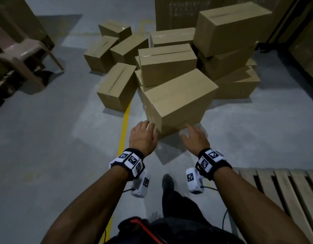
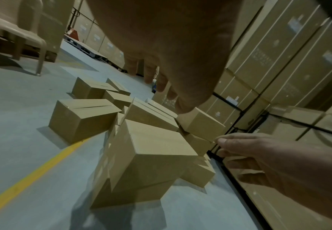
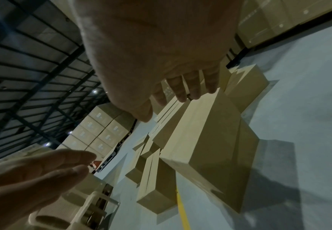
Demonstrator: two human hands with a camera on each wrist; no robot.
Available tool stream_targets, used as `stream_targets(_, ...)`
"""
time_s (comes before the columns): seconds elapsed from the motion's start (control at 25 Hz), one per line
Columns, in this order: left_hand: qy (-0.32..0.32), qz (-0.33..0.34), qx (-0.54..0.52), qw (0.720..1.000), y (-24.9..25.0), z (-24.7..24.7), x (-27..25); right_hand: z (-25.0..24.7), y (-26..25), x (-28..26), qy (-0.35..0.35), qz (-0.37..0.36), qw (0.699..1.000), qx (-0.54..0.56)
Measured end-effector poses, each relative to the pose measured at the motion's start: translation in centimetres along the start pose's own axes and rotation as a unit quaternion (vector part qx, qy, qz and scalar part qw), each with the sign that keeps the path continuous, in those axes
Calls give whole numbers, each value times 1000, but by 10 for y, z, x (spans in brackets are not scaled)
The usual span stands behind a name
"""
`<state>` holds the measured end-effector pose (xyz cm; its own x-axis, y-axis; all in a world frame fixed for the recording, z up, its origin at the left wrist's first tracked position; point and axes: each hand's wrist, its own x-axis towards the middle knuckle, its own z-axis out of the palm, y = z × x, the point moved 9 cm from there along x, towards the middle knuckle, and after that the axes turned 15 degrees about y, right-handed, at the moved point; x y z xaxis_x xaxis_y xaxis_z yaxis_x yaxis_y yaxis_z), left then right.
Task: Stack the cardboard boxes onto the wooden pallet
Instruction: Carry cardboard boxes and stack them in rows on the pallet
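My two bare hands reach toward the nearest cardboard box (image 1: 178, 101), which sits tilted at the front of a loose pile of cardboard boxes (image 1: 166, 64) on a grey concrete floor (image 1: 46, 138). My left hand (image 1: 143, 136) is at the box's near left corner, fingers straight and loosely spread; whether they touch the cardboard I cannot tell. My right hand (image 1: 196, 138) hovers just beside the box's near right corner, fingers extended and slightly apart, gripping nothing. A yellow floor line (image 1: 125, 127) runs from the box back past my left wrist. The wooden pallet (image 1: 284, 191) lies behind the box, to my right, bare slats showing. A plastic chair (image 1: 22, 55) stands well left of the box.
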<state>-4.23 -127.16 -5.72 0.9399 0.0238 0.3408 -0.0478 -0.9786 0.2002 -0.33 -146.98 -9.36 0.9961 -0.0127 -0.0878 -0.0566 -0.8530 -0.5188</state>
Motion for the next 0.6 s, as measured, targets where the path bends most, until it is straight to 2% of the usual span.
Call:
stream_targets(0.16, -32, 10, 1, 999, -15, 32, 127, -2, -10, 113, -8, 47, 999, 17)
stream_targets(0.2, -57, 9, 10, 998, -17, 40, 157, -5, -11, 138, -6, 60, 998, 18)
stream_targets(0.36, -76, 39, 25, 996, -19, 68, 251, -18, -15, 210, 9, 98, 995, 11)
stream_targets(0.6, -134, 94, -30, 986, -27, 166, 366, 7, 7, 299, 42, 203, 978, 13)
